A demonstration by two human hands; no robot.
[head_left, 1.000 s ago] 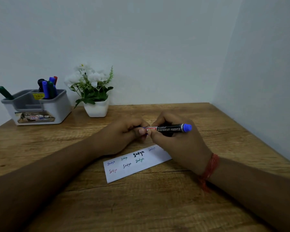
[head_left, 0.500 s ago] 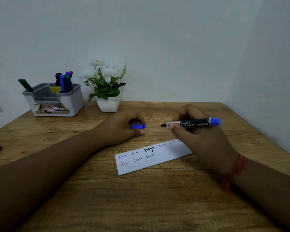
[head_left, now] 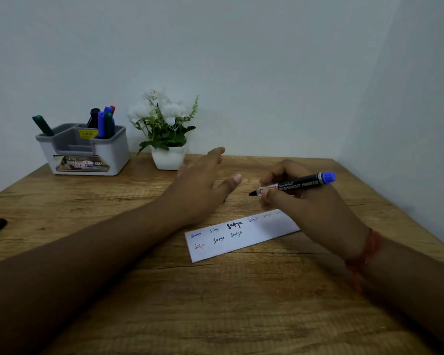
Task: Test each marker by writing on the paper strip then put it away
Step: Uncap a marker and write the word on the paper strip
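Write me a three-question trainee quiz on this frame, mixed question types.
1. True or false: the marker in the right hand is uncapped.
2. Where do the put-away markers stand? A) in the grey organizer B) in the flower pot C) on the paper strip
3. Fill in: the left hand is ____, fingers spread above the table.

Key: 1 true; 2 A; 3 open

I sit at a wooden desk [head_left: 215,303] in a plain white corner, likely a home or office: a grey organiser [head_left: 113,155] of markers [head_left: 101,124] and a potted plant [head_left: 164,129] stand along the wall.
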